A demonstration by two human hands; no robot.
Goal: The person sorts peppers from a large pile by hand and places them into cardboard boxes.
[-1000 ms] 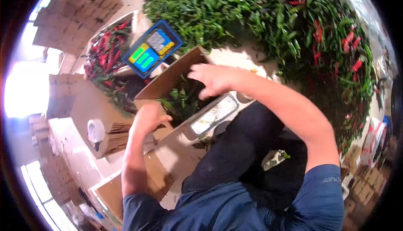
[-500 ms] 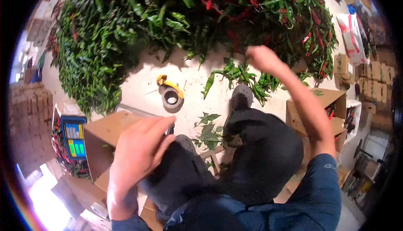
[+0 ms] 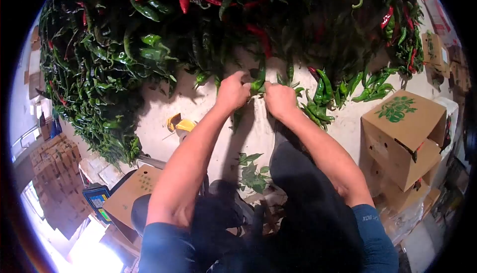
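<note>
- A green pepper (image 3: 258, 85) lies between the fingers of the left hand (image 3: 232, 94) and right hand (image 3: 282, 100), about as near to both.
- Its long side seems to point past the fingers, toward the pepper pile (image 3: 203, 30).
- All fingers curl in; I cannot tell how tight, or if they grip it.

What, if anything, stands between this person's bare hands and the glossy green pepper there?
Nothing visible does: the bare left hand and bare right hand are right at that glossy green pepper, one on either side, before the big heap of green and red peppers. Whether each grips it is unclear.
</note>
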